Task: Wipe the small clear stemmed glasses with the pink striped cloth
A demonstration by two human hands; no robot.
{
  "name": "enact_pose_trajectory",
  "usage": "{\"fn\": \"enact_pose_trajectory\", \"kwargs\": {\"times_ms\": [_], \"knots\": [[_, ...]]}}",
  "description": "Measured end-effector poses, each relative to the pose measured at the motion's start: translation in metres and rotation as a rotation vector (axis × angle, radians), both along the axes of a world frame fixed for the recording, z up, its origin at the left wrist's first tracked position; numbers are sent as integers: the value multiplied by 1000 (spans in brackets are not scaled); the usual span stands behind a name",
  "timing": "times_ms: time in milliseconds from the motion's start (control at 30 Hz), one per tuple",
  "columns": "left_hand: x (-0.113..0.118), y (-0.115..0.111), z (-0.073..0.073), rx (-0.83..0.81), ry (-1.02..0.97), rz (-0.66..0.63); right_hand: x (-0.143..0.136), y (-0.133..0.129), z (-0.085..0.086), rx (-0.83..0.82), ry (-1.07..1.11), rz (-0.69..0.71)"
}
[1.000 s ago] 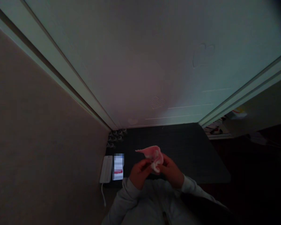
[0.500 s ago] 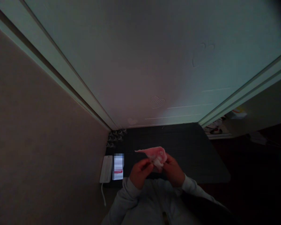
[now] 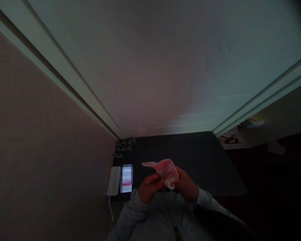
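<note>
A crumpled pink and white cloth [image 3: 167,170] is held up in front of my body, above the dark table. My left hand [image 3: 149,187] pinches its lower left side between thumb and fingers. On the other side, my right hand [image 3: 185,184] is closed around the cloth's right edge, with its fingertips partly hidden behind the fabric. One pointed corner of the cloth sticks out to the left, over my left hand. A rounded fold hangs down between the two hands.
The dark tabletop [image 3: 195,157] meets a pale panel [image 3: 140,83] with heart shapes. At its left lie a lit phone [image 3: 126,187], a white power strip [image 3: 113,180] with a cord, and several small clear objects [image 3: 125,144]. A brown wall [image 3: 52,150] borders the left.
The cloth has been turned and bunched between my hands; its right part opens into a rounder fold that hangs lower. Its pointed corner has shifted slightly left. Both hands keep their grip.
</note>
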State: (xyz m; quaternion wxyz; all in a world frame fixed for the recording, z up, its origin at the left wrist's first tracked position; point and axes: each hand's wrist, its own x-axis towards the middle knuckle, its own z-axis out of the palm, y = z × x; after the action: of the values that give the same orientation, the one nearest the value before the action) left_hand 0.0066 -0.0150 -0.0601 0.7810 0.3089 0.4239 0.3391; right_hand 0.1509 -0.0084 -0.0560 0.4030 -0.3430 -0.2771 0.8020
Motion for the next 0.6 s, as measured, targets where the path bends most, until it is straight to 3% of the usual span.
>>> {"fn": "enact_pose_trajectory", "kwargs": {"times_ms": [167, 367, 600], "knots": [[4, 1, -6, 70, 39, 99, 0, 1, -12, 51, -135, -130], [8, 0, -14, 103, 49, 209, -1, 1, -20, 88, -198, -189], [8, 3, 6, 145, 150, 150, -2, 1, -18, 48, -185, -210]]}}
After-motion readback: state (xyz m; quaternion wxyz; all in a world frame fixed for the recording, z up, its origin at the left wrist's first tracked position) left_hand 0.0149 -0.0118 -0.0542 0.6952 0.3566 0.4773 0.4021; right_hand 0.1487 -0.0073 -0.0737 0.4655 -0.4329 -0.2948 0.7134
